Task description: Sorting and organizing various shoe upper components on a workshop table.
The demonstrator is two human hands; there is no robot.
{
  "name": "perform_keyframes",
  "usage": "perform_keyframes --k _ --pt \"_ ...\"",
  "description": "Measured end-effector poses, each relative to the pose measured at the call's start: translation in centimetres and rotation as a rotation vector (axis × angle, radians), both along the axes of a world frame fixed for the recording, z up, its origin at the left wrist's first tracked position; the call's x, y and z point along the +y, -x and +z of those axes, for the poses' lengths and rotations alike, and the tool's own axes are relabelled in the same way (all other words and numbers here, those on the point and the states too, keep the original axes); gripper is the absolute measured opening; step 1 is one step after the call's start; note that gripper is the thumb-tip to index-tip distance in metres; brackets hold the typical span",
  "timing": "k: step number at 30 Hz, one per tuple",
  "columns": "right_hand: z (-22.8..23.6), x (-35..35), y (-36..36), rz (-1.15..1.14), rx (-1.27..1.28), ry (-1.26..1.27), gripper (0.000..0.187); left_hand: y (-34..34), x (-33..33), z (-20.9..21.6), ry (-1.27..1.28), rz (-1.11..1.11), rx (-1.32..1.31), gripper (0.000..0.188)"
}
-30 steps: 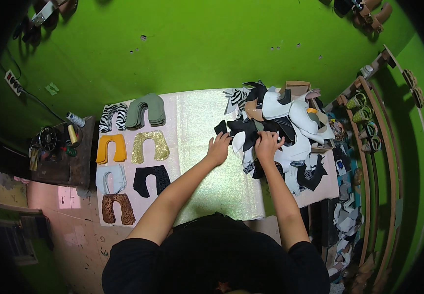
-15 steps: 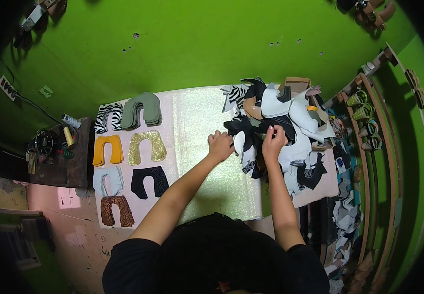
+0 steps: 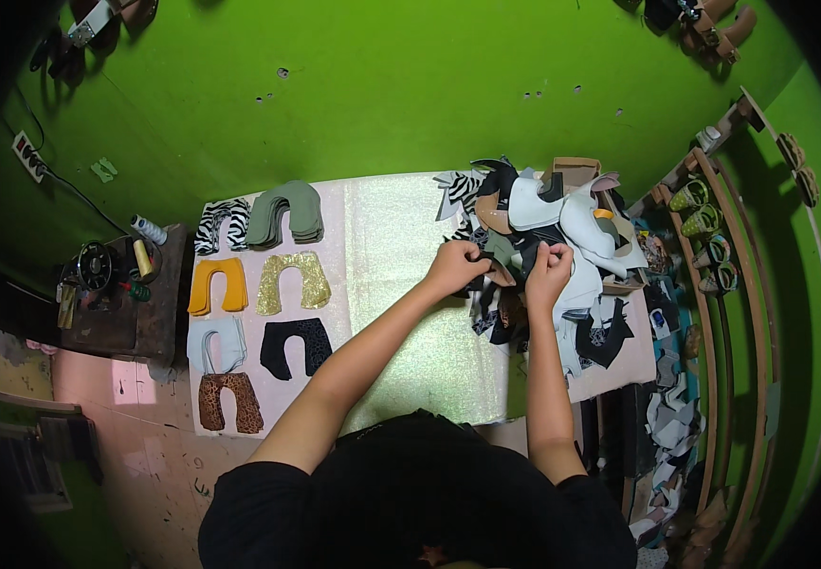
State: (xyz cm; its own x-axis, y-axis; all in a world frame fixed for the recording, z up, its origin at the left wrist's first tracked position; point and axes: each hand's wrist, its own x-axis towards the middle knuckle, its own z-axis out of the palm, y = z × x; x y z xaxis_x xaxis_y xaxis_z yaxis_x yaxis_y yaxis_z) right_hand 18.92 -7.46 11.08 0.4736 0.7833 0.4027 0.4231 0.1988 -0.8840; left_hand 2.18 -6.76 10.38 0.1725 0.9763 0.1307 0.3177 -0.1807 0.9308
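Observation:
A heap of cut material pieces, in white, black, olive, tan and zebra print, covers the table's right side. My left hand is at the heap's left edge, its fingers closed in a pinch; what they hold, if anything, is hidden. Close by, my right hand pinches a black cut piece at the fingertips. To the left lie sorted U-shaped pieces: zebra, olive, yellow, gold glitter, white, black and leopard print.
Glittery sheeting covers the middle of the table. A cardboard box stands behind the heap. On the left is a dark bench with thread spools. A wooden rack with green shoes leans at the right wall.
My left hand has moved right, further into the heap, and its fingers have closed. My right hand has shifted slightly right and down. The view has turned a little.

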Motion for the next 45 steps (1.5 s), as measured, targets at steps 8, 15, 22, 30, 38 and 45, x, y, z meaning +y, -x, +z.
perform_keyframes --k 8,15,22,30,38,45 --pt "-0.5 -1.1 -1.6 0.204 0.210 0.113 0.022 1.1 -0.2 1.7 0.325 -0.180 -0.540 0.024" --pt "1.2 -1.8 -1.7 0.133 0.502 -0.124 0.045 2.3 -0.7 1.7 0.385 -0.129 -0.752 0.024" --pt "3.1 -2.4 -0.5 0.248 0.301 -0.099 0.030 2.5 -3.5 -1.9 0.441 -0.046 -0.837 0.046" --pt "5.1 -6.3 4.2 0.756 -0.080 -0.176 0.019 2.8 -8.0 -3.0 0.791 -0.198 -1.222 0.052" --pt "2.9 -9.9 4.2 0.885 -0.169 0.029 0.011 4.4 -9.3 -1.1 0.617 -0.173 -1.406 0.054" --pt "3.5 -11.0 6.4 0.595 -0.297 0.120 0.041 5.1 -10.1 -2.0 0.485 -0.057 -1.238 0.035"
